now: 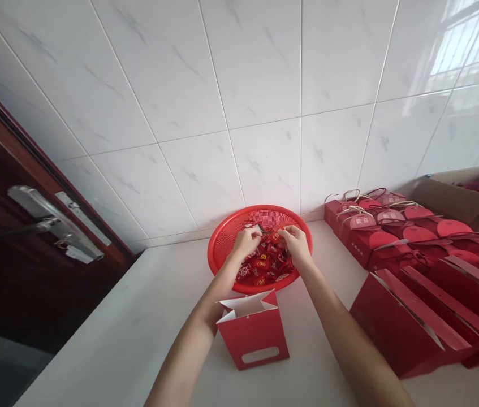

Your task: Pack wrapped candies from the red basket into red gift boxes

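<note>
One round red plastic basket with finely pierced walls [224, 244]: sits on the smooth white countertop [171, 322], close to the wall of glossy white marbled tiles [264, 158]; both hands are inside its rim
Small shiny red-wrapped sweets [262, 264]: heaped loose in the basket, several printed with yellow or white characters, one marked 520
Left hand [246, 242]: over the left side of the heap, fingers bent and tips drawn in beside a dark-and-white wrapper; whether it grips that wrapper I cannot tell
Right hand [296, 243]: over the right side of the heap, thumb and forefinger pinched nearly together on the edge of a bright orange-red packet [276, 236]
Upright red paper box with white inside [253, 338]: stands between the forearms, just in front of the basket, top open, a pale rounded strip low on its front
Open tall red paper boxes [400, 325]: lined up near the right forearm, tops parted
Finished-looking red gift boxes with rounded flaps and cord handles [360, 234]: packed in rows behind them, along the wall
Brown cardboard carton [460, 195]: at far right, dark red material within
Dark red-brown door [27, 271]: at left, with a silver metal lever handle [46, 225]
</note>
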A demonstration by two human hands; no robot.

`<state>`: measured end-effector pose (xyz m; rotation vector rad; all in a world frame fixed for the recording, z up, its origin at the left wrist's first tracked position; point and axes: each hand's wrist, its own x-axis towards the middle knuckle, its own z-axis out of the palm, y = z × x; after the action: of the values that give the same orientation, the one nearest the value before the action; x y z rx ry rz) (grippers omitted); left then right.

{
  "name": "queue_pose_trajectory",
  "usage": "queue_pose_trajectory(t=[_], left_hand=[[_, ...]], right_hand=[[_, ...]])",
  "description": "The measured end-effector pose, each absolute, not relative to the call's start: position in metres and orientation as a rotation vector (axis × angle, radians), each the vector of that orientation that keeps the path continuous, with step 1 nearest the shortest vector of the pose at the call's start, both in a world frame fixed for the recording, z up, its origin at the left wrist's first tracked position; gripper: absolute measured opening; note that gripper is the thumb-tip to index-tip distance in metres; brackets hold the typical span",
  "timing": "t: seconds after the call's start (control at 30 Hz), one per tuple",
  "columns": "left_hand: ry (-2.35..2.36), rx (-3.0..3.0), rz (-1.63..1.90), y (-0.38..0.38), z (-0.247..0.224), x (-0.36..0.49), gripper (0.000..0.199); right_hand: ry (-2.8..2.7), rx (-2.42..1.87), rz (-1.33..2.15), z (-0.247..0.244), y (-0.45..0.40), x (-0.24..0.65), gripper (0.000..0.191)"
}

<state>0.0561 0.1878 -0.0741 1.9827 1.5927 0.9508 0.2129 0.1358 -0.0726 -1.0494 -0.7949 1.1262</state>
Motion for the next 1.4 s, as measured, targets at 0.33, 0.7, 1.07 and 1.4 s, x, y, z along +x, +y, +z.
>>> queue_pose_trajectory(t=[0.33, 0.7, 1.07, 1.4], left_hand=[[1.885, 2.049, 0.901, 0.174, -0.090, 0.048, 0.017], [1.881, 2.174, 1.284, 0.155, -0.111, 0.049, 0.036], [1.681, 2.221, 1.446, 0.165, -0.110, 0.049, 0.029], [1.560, 2.154, 1.416, 0.172, -0.102, 0.050, 0.057]], right_hand=[[-1.009, -1.118, 0.958, -0.085, 0.117, 0.207, 0.015], [-1.078, -1.118, 0.869, -0.100, 0.108, 0.203, 0.017], [-0.981, -0.982, 0.929, -0.106, 0.116, 0.202, 0.026], [-0.875, -0.935, 0.994, -0.108, 0.121, 0.197, 0.029]])
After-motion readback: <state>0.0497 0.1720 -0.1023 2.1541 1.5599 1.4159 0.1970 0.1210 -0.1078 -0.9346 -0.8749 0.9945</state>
